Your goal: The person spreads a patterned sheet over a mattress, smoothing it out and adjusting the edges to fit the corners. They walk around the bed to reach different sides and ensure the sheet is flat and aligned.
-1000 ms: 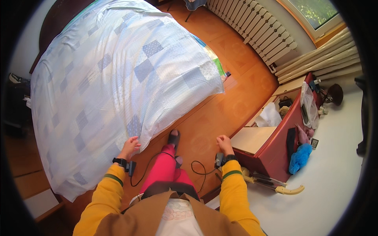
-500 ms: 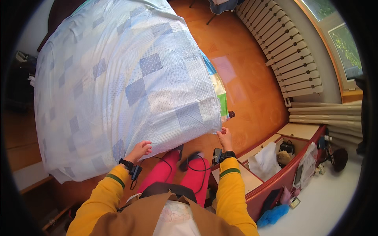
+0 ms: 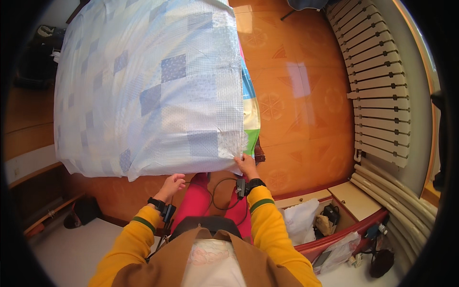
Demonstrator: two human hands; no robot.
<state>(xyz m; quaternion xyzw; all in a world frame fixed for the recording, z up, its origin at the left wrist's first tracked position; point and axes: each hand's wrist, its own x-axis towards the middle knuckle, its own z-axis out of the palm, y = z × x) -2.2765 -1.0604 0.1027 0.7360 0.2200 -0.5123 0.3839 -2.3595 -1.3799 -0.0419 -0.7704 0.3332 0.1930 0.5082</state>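
A bed sheet (image 3: pixel 191 86) in a pale blue and white patchwork pattern covers the bed before me. My right hand (image 3: pixel 246 165) is closed in a pinch on the sheet's near right corner. Below the near edge of the sheet hovers my left hand (image 3: pixel 173 185), its fingers loosely curled and a little apart, with nothing in them. Past the sheet's right edge shows a strip of multicoloured bedding (image 3: pixel 252 115) in blue, cream and green. Each wrist wears a black strap with a small device.
A white radiator (image 3: pixel 377 81) lines the right wall. At lower right, an open red-edged cabinet compartment (image 3: pixel 351 214) holds a white cloth (image 3: pixel 300 220); a clear plastic bag (image 3: pixel 337 251) lies beside it. A dark bag (image 3: pixel 82 212) sits at lower left. Orange tiled floor (image 3: pixel 301 119) stretches right of the bed.
My view has turned and shifted right. My right hand keeps its pinch on the sheet corner and has drawn nearer my left. My left hand has come away from the sheet's edge.
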